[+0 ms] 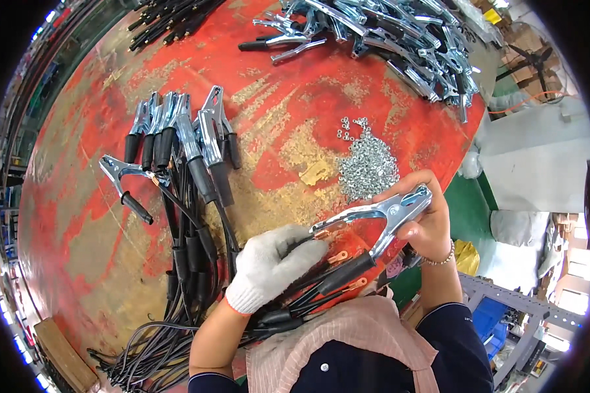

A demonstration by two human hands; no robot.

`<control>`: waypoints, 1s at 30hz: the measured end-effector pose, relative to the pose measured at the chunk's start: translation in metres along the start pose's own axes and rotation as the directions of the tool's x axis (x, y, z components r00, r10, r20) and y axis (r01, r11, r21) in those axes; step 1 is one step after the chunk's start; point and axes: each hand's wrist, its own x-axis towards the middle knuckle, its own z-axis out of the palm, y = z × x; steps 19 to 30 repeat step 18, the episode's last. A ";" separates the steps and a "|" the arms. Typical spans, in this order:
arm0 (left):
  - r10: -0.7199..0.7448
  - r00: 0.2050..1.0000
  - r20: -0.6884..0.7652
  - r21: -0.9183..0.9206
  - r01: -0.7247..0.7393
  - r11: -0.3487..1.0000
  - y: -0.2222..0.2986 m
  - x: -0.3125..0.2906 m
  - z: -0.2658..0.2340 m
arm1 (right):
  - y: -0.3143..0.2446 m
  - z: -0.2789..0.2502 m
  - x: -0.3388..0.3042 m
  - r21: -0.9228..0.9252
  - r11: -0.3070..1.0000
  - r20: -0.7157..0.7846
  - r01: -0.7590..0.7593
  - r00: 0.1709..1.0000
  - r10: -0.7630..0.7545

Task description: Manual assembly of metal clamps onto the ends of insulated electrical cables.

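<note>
A silver metal spring clamp with a black handle sleeve lies over the near right of the table. My bare right hand is closed round its jaw end, thumb below and fingers above. My left hand, in a white knit glove, pinches a black cable at the clamp's other arm. Copper shows there, but the glove hides most of the cable. Several black cables with copper lugs lie under the clamp, close to my body. Just beyond my right hand is a heap of small metal nuts.
Finished-looking clamps on black cables lie to the left, their cables bundled toward the near edge. A large pile of bare clamps occupies the far right. Black sleeves or rods sit at the far left. The red table is worn.
</note>
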 end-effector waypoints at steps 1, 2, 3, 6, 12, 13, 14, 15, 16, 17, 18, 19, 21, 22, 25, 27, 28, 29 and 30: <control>-0.005 1.000 0.007 0.008 0.005 1.000 0.001 0.000 0.001 | -0.003 0.004 0.001 -0.041 0.999 -0.022 0.003 1.000 -0.004; -0.010 1.000 0.014 0.017 0.010 1.000 0.001 0.000 0.001 | -0.004 0.008 0.002 -0.035 0.999 -0.025 0.016 1.000 -0.017; -0.021 1.000 0.005 0.026 0.021 0.999 0.001 0.000 0.001 | -0.005 0.012 0.002 -0.030 0.999 -0.031 0.029 0.999 -0.030; -0.030 0.999 -0.019 0.038 0.031 0.999 0.000 0.001 0.001 | -0.015 0.016 0.001 -0.067 0.998 -0.018 -0.007 1.000 0.006; 0.015 0.998 -0.060 0.094 -0.009 0.996 -0.001 0.001 0.004 | -0.025 0.025 -0.004 -0.067 0.993 -0.067 -0.098 0.993 0.094; 0.031 0.998 -0.061 0.106 -0.025 0.994 -0.004 0.002 0.003 | -0.027 0.026 -0.005 -0.068 0.991 -0.074 -0.118 0.991 0.113; 0.047 0.997 -0.061 0.117 -0.040 0.992 -0.005 0.002 0.002 | -0.027 0.026 -0.005 -0.077 0.991 -0.077 -0.108 0.992 0.102; 0.035 0.997 -0.071 0.132 -0.025 0.991 -0.003 0.002 0.003 | -0.026 0.026 -0.005 -0.086 0.991 -0.079 -0.098 0.993 0.092; 0.023 0.997 -0.080 0.146 -0.011 0.989 0.001 0.001 0.003 | -0.025 0.026 -0.005 -0.095 0.992 -0.082 -0.088 0.993 0.081; 0.011 0.996 -0.090 0.161 0.004 0.987 0.003 0.000 0.003 | -0.024 0.025 -0.005 -0.106 0.992 -0.085 -0.062 0.995 0.053; -0.001 0.996 -0.091 0.159 0.016 0.987 0.002 0.000 0.003 | -0.021 0.025 -0.005 -0.116 0.993 -0.087 -0.035 0.996 0.025; -0.001 0.996 -0.091 0.159 0.016 0.987 0.002 0.000 0.003 | -0.021 0.025 -0.005 -0.116 0.993 -0.087 -0.035 0.996 0.025; -0.001 0.996 -0.091 0.159 0.016 0.987 0.002 0.000 0.003 | -0.021 0.025 -0.005 -0.116 0.993 -0.087 -0.035 0.996 0.025; -0.001 0.996 -0.091 0.159 0.016 0.987 0.002 0.000 0.003 | -0.021 0.025 -0.005 -0.116 0.993 -0.087 -0.035 0.996 0.025; -0.001 0.996 -0.091 0.159 0.016 0.987 0.002 0.000 0.003 | -0.021 0.025 -0.005 -0.116 0.993 -0.087 -0.035 0.996 0.025; -0.001 0.996 -0.091 0.159 0.016 0.987 0.002 0.000 0.003 | -0.021 0.025 -0.005 -0.116 0.993 -0.087 -0.035 0.996 0.025; -0.001 0.996 -0.091 0.159 0.016 0.987 0.002 0.000 0.003 | -0.021 0.025 -0.005 -0.116 0.993 -0.087 -0.035 0.996 0.025; -0.001 0.996 -0.091 0.159 0.016 0.987 0.002 0.000 0.003 | -0.021 0.025 -0.005 -0.116 0.993 -0.087 -0.035 0.996 0.025; -0.001 0.996 -0.091 0.159 0.016 0.987 0.002 0.000 0.003 | -0.021 0.025 -0.005 -0.116 0.993 -0.087 -0.035 0.996 0.025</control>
